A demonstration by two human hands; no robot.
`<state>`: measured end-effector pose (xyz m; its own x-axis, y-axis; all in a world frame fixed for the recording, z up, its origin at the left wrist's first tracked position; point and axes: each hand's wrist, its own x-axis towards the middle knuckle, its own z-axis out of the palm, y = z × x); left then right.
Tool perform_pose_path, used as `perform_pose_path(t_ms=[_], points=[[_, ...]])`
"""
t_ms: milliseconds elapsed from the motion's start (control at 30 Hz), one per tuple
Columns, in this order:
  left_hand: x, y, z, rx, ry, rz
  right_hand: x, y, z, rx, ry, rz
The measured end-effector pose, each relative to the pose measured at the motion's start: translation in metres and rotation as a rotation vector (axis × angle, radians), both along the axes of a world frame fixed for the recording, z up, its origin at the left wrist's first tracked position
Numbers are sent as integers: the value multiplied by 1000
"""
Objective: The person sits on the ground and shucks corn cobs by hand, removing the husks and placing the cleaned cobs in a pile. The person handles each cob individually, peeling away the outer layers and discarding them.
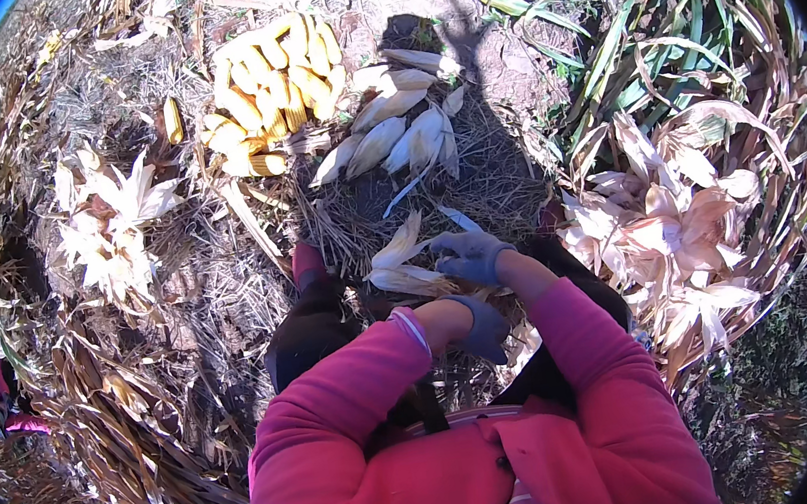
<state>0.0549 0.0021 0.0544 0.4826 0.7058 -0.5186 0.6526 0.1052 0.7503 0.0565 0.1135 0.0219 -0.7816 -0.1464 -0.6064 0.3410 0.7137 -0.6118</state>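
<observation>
My right hand [470, 255], in a grey-blue work glove, is beside a partly spread corn husk [400, 271] between my legs. Its bent fingers meet the husk's right side; whether they grip it is unclear. Lower down, my gloved left hand [485, 329] points to the right, its fingers angled down and away from view. Pale husk [525, 347] shows just right of it; I cannot tell whether that hand holds anything. Ahead, in my shadow, lies a small pile of corn ears still in their dry husks [396, 128].
Husked yellow corn ears [270, 87] are heaped ahead on the left, with one single ear [173, 120] apart. Stripped husks lie at left [117, 227] and in a large pile at right [672, 226]. Cut cornstalks [130, 429] line the lower left; greener stalks [680, 44] stand upper right.
</observation>
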Motion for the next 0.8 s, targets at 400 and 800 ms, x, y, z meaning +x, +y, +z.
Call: perform_pose_path(t_ms=[400, 800], points=[[-25, -21, 44, -35, 10, 253, -57, 64, -101, 263, 99, -291], [-79, -55, 23, -20, -123, 353, -221, 9, -255, 473, 206, 168]])
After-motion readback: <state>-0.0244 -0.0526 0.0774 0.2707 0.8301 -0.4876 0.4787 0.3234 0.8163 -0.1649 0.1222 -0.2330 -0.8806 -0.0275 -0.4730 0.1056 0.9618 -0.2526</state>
